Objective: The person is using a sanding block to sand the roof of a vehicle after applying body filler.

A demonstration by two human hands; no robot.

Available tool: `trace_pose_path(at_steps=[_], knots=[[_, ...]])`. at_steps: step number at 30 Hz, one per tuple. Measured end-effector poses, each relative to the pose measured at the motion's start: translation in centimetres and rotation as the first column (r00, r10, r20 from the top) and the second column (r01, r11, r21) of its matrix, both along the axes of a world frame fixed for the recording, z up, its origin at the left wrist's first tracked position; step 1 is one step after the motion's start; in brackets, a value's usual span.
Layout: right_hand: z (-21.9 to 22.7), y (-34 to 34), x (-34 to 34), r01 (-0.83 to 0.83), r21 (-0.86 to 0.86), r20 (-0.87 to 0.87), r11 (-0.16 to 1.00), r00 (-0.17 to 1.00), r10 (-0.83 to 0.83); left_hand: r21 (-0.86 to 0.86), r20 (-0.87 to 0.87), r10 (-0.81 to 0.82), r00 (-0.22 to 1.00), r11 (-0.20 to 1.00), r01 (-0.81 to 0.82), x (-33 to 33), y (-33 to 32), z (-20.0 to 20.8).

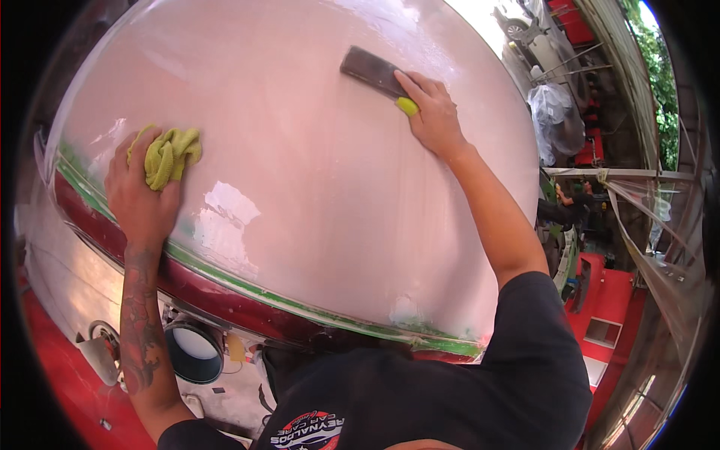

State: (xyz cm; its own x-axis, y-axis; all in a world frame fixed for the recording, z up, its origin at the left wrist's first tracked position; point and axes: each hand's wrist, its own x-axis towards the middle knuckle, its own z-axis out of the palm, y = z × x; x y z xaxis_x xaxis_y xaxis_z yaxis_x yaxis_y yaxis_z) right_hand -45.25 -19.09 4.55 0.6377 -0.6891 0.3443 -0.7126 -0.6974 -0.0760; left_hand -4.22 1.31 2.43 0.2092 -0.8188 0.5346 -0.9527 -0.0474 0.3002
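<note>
A broad, curved car body panel spreads in front of me, pale pink with wet, shiny patches. My right hand is closed on the near end of a long dark sanding block, which lies flat against the far part of the panel. A bright yellow-green piece shows beside the thumb. At the left, my left hand grips a crumpled yellow-green cloth and rests on the panel. Part of the cloth is hidden by the fingers.
Green and white strips edge the panel above a dark red band. Below stands a dark bucket with pale contents. To the right are clear plastic sheeting, red parts and another person's arm.
</note>
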Motion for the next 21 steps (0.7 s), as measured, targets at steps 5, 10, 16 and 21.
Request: trace_pose_path(at_steps=[5, 10, 16, 21], knots=[[-2.3, -5.4, 2.3, 0.190, -0.028, 0.024, 0.981, 0.982, -0.189, -0.008, -0.026, -0.028, 0.999, 1.000, 0.028, 0.1, -0.1, -0.4], [-0.6, 11.5, -0.6, 0.047, 0.094, 0.058, 0.994, 0.997, -0.052, -0.006, 0.005, -0.001, 1.000, 1.000, 0.001, 1.0, 0.3, -0.6], [0.9, 25.1, -7.2, -0.035, 0.197, -0.013, 0.980, 0.999, 0.038, 0.006, 0.008, 0.016, 1.000, 1.000, -0.017, 0.7, 0.1, -0.7], [0.6, 10.6, -4.7, -0.090, 0.136, 0.076, 0.987, 0.994, 0.080, 0.024, 0.005, 0.002, 1.000, 1.000, -0.002, 0.4, 0.3, -0.1]])
